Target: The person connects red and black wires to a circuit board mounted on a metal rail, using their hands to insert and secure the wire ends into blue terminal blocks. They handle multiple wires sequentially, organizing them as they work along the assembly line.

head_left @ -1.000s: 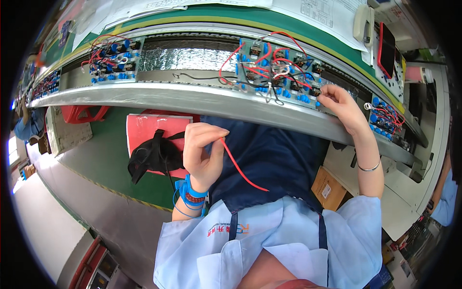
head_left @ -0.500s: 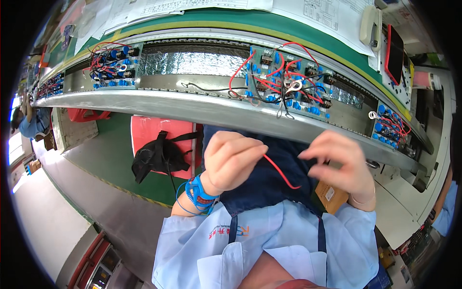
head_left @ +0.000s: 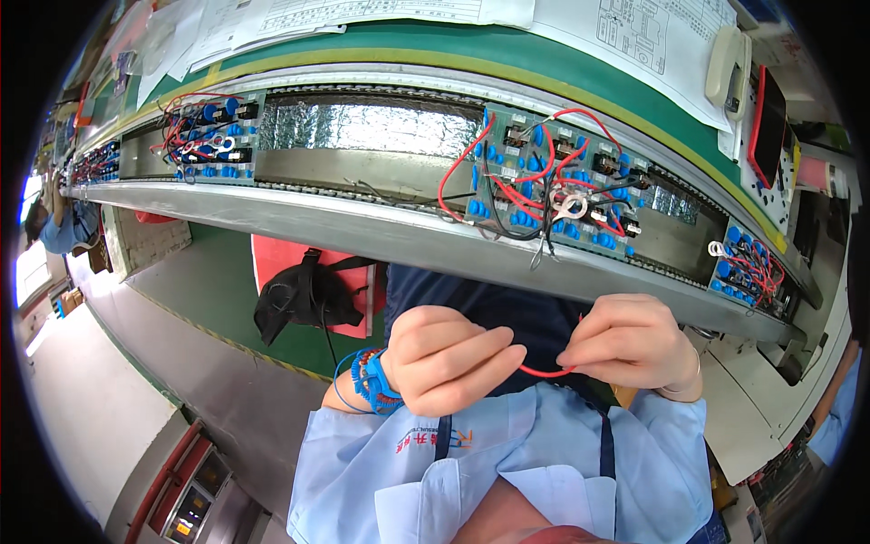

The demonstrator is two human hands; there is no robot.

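Through the head camera I look down on a green-topped table (head_left: 408, 37) running across the upper view, edged in yellow tape. Along its near side stretches a long silver metal rail track (head_left: 408, 227), curved by the lens. Below it sits a person in a light-blue collared shirt (head_left: 544, 444) and dark navy apron, seen from above. White printed paper sheets (head_left: 625, 41) lie on the far part of the table. In the track I see a green circuit board with blue round components (head_left: 521, 163), tangled red and black leads over it; similar boards sit well apart to its left and right. To the person's left, a black fabric bag (head_left: 308, 295) rests on a pink-red panel.

In front of the apron, just short of the track, I see the two bare hands at work: the left hand (head_left: 453, 358), fingers curled, pinches one part of a thin red wire (head_left: 544, 373), while the right hand (head_left: 630, 344) pinches it farther along between thumb and fingers. The wire sags in a shallow curve between them. A blue coiled wrist strap (head_left: 370, 381) circles the left wrist.
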